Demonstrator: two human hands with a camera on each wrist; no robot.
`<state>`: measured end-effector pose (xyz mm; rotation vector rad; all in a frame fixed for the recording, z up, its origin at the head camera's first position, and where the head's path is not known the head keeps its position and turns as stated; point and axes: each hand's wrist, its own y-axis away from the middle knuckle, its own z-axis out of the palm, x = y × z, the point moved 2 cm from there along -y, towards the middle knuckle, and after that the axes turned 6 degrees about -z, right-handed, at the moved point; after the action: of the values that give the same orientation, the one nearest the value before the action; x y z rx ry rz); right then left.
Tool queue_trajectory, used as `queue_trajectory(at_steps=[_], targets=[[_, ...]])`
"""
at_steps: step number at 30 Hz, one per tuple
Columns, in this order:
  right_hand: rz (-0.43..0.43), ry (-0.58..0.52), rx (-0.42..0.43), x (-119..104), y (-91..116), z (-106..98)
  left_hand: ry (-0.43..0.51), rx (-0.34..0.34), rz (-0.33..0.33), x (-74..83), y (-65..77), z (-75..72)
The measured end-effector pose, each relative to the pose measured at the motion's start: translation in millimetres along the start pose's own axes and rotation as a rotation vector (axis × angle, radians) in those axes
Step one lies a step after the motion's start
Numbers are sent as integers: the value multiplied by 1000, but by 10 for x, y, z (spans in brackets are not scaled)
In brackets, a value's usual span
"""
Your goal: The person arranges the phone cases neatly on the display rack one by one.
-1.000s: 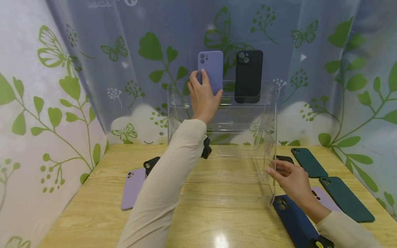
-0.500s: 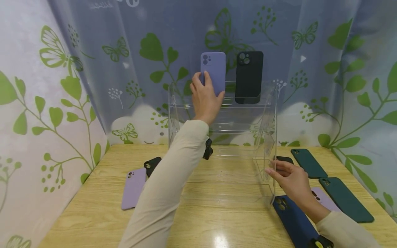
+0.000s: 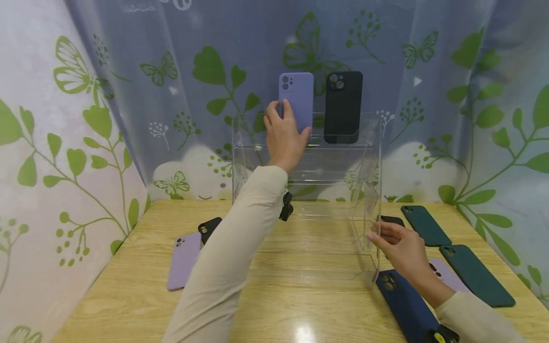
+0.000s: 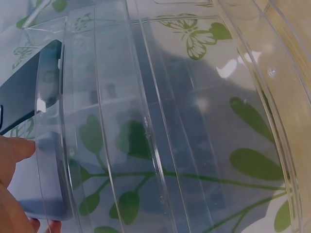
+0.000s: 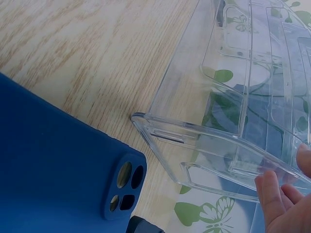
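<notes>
A lavender phone case (image 3: 302,97) stands upright in the top tier of a clear acrylic display stand (image 3: 306,209). My left hand (image 3: 283,136) holds it from the front, fingers along its left edge and thumb at the lower right edge. In the left wrist view the lower end of the lavender case (image 4: 51,194) sits behind the tier's clear lip. Just to its right a black phone case (image 3: 343,109) stands in the same tier. Low on the stand's right side panel, my right hand (image 3: 405,247) pinches the edge between thumb and fingers.
On the wooden table (image 3: 128,295), a light purple case (image 3: 184,262) and a black case (image 3: 208,228) lie left. A blue case (image 3: 405,305), two dark green cases (image 3: 478,276), another purple case (image 3: 446,274) and a black case (image 3: 392,220) lie right. A patterned curtain (image 3: 257,38) hangs behind.
My left hand has slid the lavender case slightly right, closer to the black one in the top tier. The right hand has stayed at the stand's side.
</notes>
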<state>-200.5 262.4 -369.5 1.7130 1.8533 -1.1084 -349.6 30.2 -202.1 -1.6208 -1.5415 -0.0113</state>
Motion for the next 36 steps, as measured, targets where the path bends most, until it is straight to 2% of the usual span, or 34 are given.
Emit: queue_trajectory(at_steps=[5, 10, 14, 18, 22, 30, 36], targets=[[-3, 0, -2, 2, 1, 12, 39, -21, -5, -8, -8, -54], [4, -4, -3, 7, 0, 18, 157, -43, 37, -38, -21, -193], [4, -6, -1, 13, -1, 20, 239, -41, 81, -141, -23, -352], [-12, 1, 12, 17, 0, 17, 278, -46, 99, -282, -4, -533], [-11, 1, 11, 18, 6, 19, 286, -43, 66, -474, 30, -717], [-11, -5, 13, 6, 17, 14, 296, -22, -17, -955, 157, -1067], [-20, -3, 12, -1, 14, 8, 309, -7, -87, -1338, 276, -1239]])
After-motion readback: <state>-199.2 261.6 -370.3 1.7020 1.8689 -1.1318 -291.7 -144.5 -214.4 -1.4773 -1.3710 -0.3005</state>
